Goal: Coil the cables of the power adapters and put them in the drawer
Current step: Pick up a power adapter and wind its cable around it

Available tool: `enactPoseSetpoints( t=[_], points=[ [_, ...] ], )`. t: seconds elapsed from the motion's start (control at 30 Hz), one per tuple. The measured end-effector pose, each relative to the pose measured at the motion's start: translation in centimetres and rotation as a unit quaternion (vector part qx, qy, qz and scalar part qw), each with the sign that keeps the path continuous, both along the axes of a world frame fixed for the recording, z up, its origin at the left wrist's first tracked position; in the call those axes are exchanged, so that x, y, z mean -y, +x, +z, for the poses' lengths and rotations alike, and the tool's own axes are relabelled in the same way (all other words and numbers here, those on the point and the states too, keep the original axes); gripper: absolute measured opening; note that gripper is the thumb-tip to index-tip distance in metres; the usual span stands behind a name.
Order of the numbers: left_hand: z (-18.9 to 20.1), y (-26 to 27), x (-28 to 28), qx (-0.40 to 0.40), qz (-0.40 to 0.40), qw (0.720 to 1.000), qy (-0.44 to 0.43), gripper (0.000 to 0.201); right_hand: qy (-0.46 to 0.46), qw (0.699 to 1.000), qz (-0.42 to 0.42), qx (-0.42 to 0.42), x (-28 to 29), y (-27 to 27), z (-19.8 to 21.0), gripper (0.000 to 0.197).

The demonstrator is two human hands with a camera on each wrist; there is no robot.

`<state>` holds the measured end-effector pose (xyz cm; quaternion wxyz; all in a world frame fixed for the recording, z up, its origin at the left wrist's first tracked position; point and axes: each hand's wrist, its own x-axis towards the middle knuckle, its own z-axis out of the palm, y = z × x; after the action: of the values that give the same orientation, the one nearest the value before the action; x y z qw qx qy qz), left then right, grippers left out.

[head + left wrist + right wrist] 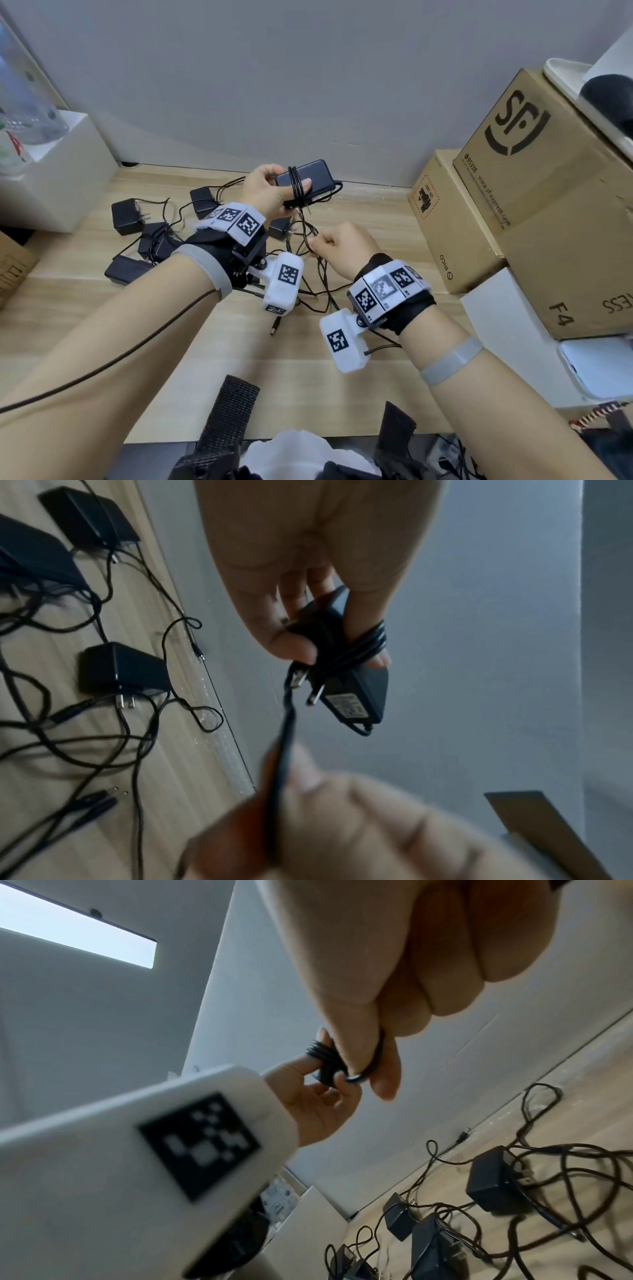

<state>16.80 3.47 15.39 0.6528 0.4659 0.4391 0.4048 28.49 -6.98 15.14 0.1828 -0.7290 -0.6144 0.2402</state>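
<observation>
Both hands are busy: left hand (265,190) is gripping the black rectangular plastic power adapter (303,176) above the wooden tabletop (359,370), right hand (342,245) is pinching its thin black cable (310,233). I'd be keeping tension so wraps are sitting snug.

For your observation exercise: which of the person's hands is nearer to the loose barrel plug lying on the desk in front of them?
Right. The right hand is raised just beyond the barrel plug, pinching a cable; the left hand is farther back, gripping the adapter.
</observation>
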Motion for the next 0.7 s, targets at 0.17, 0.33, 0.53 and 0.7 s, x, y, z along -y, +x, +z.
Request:
enactPoseSetpoints(
  t=[0.17, 0.33, 0.53, 0.7],
  points=[
    [-1.5, 0.0, 0.6, -0.145, -0.039, 0.984, 0.100, 0.045, 0.053, 0.998, 0.014, 0.004, -0.3, 0.3, 2.7, 0.033],
    [-1.4, -0.2, 1.0, -0.229, -0.212, 0.940, 0.137, 0.042, 0.115, 0.993, -0.034, 0.012, -1.3, 2.5, 3.9, 0.022],
    [-0.7, -1.1, 1.3, -0.173, -0.341, 0.917, 0.113, 0.049, 0.127, 0.983, -0.113, -0.076, -1.5, 4.6, 2.2, 0.014],
    [0.0, -1.3, 1.0, -0.026, -0.319, 0.946, 0.060, 0.056, 0.111, 0.976, -0.137, -0.128, -1.5, 4.3, -0.1, 0.016]
  ],
)
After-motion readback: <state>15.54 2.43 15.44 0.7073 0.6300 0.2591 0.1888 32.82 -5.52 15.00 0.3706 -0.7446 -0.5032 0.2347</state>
